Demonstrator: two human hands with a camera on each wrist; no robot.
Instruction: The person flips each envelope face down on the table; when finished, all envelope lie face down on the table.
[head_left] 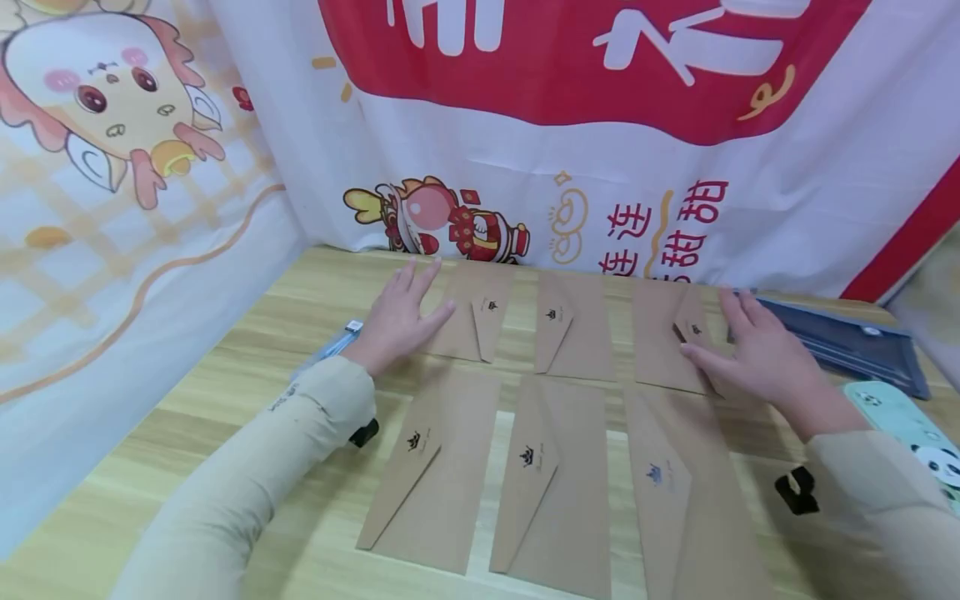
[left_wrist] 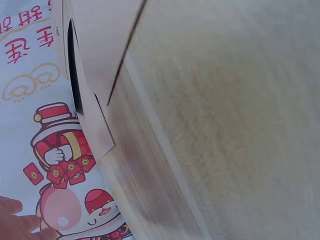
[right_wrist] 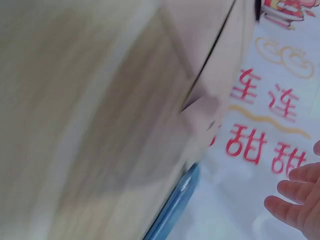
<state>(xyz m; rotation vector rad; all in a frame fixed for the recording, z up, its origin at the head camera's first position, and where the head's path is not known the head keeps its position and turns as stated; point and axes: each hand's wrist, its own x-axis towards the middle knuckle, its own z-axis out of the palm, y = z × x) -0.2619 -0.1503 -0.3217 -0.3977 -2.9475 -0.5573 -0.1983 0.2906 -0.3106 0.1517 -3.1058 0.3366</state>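
Two bare hands, left hand [head_left: 397,321] and right hand [head_left: 765,354], both with fingers extended, thumbs held apart from fingers, neither gripping anything

Landmark = near middle envelope [head_left: 577,508]: brown kraft, flat, flap side up, black crown print [head_left: 528,456] on the flap

Left hand: beyond landmark and left, thumb over the edge of the far left envelope [head_left: 461,329]; can't tell if it touches

Right hand: beyond landmark and right, thumb tip at the flap of the far right envelope [head_left: 656,333], that flap slightly raised; contact again can't be told

Both wrist views only catch fingers, against the cloth

Far middle envelope [head_left: 588,333]: straight beyond landmark, between the other two of its row

Near left envelope [head_left: 450,500] and near right envelope [head_left: 716,508]: just beside landmark, one per side, narrow gaps between; makes two rows of three

Further out: dark blue pouch [head_left: 847,333] and mint panda case [head_left: 900,417], both right of landmark, case partly behind the right sleeve [head_left: 885,492]; pale blue item [head_left: 330,343] left of landmark, mostly hidden by the left sleeve [head_left: 300,433]

Wood-grain table [head_left: 315,287] under landmark, white printed cloth [head_left: 442,137] hanging beyond it
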